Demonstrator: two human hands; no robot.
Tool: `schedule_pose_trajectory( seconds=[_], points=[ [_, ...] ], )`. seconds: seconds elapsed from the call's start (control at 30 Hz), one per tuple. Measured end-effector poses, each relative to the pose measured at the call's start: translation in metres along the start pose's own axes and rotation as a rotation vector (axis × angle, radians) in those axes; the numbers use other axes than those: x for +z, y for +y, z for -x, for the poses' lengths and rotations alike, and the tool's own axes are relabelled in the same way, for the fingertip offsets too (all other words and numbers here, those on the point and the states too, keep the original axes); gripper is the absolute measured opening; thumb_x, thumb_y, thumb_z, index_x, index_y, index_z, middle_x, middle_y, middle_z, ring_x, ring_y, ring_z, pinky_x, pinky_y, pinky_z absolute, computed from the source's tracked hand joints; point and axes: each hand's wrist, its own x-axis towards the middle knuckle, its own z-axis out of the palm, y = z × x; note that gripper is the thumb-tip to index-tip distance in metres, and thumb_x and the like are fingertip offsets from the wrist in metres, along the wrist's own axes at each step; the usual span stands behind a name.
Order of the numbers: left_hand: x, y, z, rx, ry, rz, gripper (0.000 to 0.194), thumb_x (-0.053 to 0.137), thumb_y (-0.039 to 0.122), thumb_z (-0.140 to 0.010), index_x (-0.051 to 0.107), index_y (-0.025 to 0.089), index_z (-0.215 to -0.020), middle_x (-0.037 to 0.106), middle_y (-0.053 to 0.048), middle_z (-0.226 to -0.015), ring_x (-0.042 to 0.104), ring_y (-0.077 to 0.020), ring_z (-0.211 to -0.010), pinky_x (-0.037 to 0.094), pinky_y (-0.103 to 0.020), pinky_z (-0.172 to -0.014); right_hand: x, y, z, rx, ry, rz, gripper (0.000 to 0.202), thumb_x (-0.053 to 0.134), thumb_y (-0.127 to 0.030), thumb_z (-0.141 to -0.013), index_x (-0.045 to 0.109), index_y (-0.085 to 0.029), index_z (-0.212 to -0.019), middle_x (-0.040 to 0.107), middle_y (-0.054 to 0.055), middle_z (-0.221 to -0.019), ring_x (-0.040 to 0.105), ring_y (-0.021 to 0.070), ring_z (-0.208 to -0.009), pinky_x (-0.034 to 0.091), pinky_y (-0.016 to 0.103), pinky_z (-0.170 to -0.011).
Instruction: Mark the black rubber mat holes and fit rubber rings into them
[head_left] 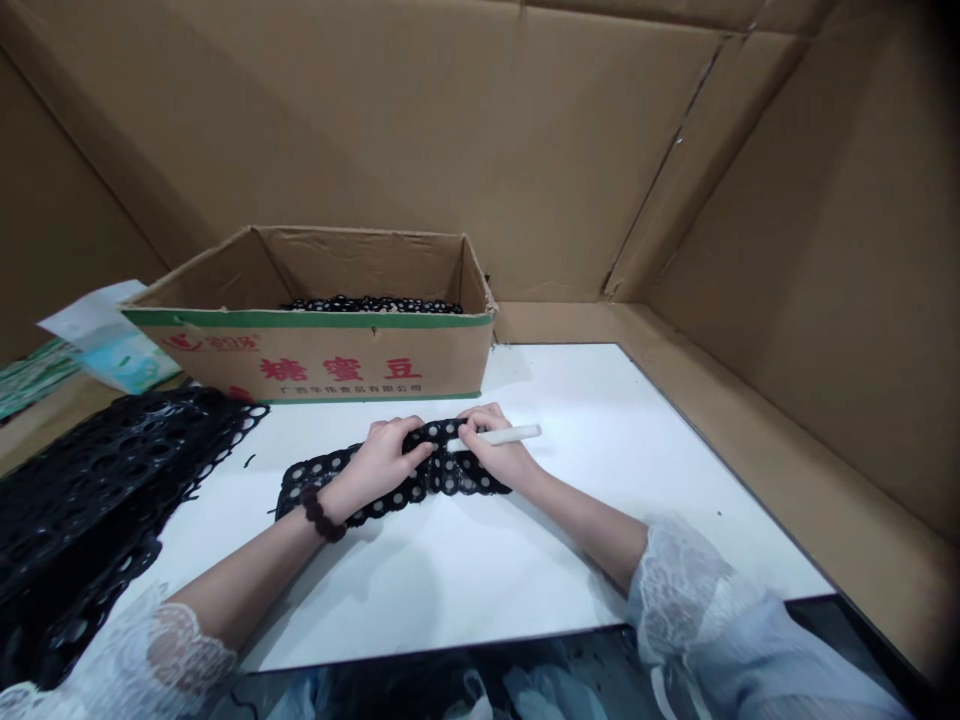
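A strip of black lace with round holes point(451, 474) lies on the white board point(600, 400). My left hand point(381, 462), with a dark beaded band at the wrist, presses on the strip's left part, fingers bent and thumb pointing right. In my right hand point(495, 445) is a white pen-like stick point(517, 434), held between thumb and fingers. Its left end meets the lace near the strip's middle, and its other end points right. The right hand rests on the strip's right part.
Behind the hands stands an open cardboard box point(315, 355) with black lace inside. A large pile of black lace point(82, 490) lies at the left, near a white and green plastic packet point(124, 345). Cardboard walls point(420, 120) enclose the back and right.
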Motion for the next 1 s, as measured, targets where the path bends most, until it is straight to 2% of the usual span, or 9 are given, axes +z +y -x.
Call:
schedule_pose_trajectory(
  seconds=[0.1, 0.27, 0.4, 0.5, 0.63, 0.73, 0.87, 1.0],
  points=[
    [0.0, -0.001, 0.001, 0.012, 0.005, -0.046, 0.022, 0.045, 0.039, -0.08, 0.051, 0.018, -0.083, 0.058, -0.005, -0.082, 0.052, -0.0229, -0.085, 0.035, -0.034, -0.079, -0.006, -0.003, 0.003, -0.143, 0.082, -0.048, 0.022, 0.048, -0.021, -0.08, 0.042, -0.021, -0.058, 0.06, 0.004, -0.099, 0.046, 0.0189, -0.102, 0.036, 0.038, -0.092],
    [-0.006, 0.0, 0.005, -0.076, -0.144, 0.101, 0.044, 0.062, 0.052, -0.064, 0.049, 0.018, -0.089, 0.058, -0.004, -0.086, 0.053, -0.024, -0.08, 0.038, -0.03, -0.068, -0.009, -0.005, 0.008, -0.231, 0.044, -0.088, 0.021, 0.047, -0.018, -0.08, 0.04, -0.021, -0.06, 0.063, 0.006, -0.091, 0.052, 0.0188, -0.094, 0.041, 0.039, -0.086],
    [-0.009, 0.002, 0.007, -0.103, -0.166, 0.21, 0.036, 0.061, 0.046, -0.066, 0.05, 0.018, -0.085, 0.058, -0.002, -0.081, 0.053, -0.0216, -0.074, 0.037, -0.028, -0.064, -0.01, -0.005, 0.006, -0.289, -0.012, -0.059, 0.023, 0.049, -0.019, -0.078, 0.04, -0.021, -0.057, 0.063, 0.007, -0.098, 0.052, 0.021, -0.097, 0.037, 0.044, -0.091],
    [-0.011, 0.002, 0.007, -0.108, -0.154, 0.237, 0.028, 0.06, 0.038, -0.066, 0.05, 0.018, -0.083, 0.057, 0.0, -0.08, 0.053, -0.0202, -0.074, 0.038, -0.028, -0.065, -0.011, -0.008, 0.007, -0.325, -0.01, -0.074, 0.023, 0.049, -0.019, -0.078, 0.04, -0.021, -0.057, 0.063, 0.008, -0.093, 0.053, 0.0205, -0.093, 0.038, 0.043, -0.089],
    [-0.013, -0.001, 0.006, -0.132, -0.183, 0.416, 0.035, 0.063, 0.032, -0.064, 0.052, 0.019, -0.094, 0.059, 0.0, -0.091, 0.054, -0.0209, -0.089, 0.041, -0.029, -0.076, -0.011, -0.009, 0.01, -0.31, 0.005, -0.093, 0.02, 0.05, -0.019, -0.079, 0.043, -0.02, -0.06, 0.06, 0.007, -0.086, 0.053, 0.0184, -0.084, 0.042, 0.038, -0.081],
    [-0.015, -0.003, 0.005, -0.179, -0.24, 0.577, 0.039, 0.066, 0.03, -0.061, 0.054, 0.017, -0.096, 0.061, -0.001, -0.095, 0.056, -0.021, -0.091, 0.042, -0.03, -0.081, -0.007, -0.006, 0.012, -0.288, -0.044, -0.095, 0.02, 0.052, -0.02, -0.079, 0.044, -0.02, -0.06, 0.059, 0.006, -0.084, 0.053, 0.0175, -0.083, 0.041, 0.036, -0.08],
    [-0.018, -0.001, 0.005, -0.254, -0.293, 0.685, 0.037, 0.067, 0.029, -0.06, 0.056, 0.015, -0.093, 0.063, -0.002, -0.09, 0.058, -0.0192, -0.081, 0.044, -0.029, -0.074, -0.003, 0.0, 0.011, -0.203, -0.092, -0.134, 0.021, 0.051, -0.022, -0.08, 0.045, -0.019, -0.06, 0.059, 0.005, -0.085, 0.054, 0.0163, -0.085, 0.042, 0.034, -0.082],
    [-0.019, 0.003, 0.006, -0.331, -0.301, 0.715, 0.03, 0.067, 0.028, -0.06, 0.058, 0.014, -0.085, 0.064, -0.002, -0.08, 0.058, -0.0172, -0.071, 0.044, -0.026, -0.064, -0.002, 0.002, 0.01, -0.074, -0.153, -0.234, 0.023, 0.049, -0.027, -0.082, 0.046, -0.019, -0.061, 0.061, 0.004, -0.082, 0.057, 0.0149, -0.078, 0.045, 0.031, -0.075]
  ],
)
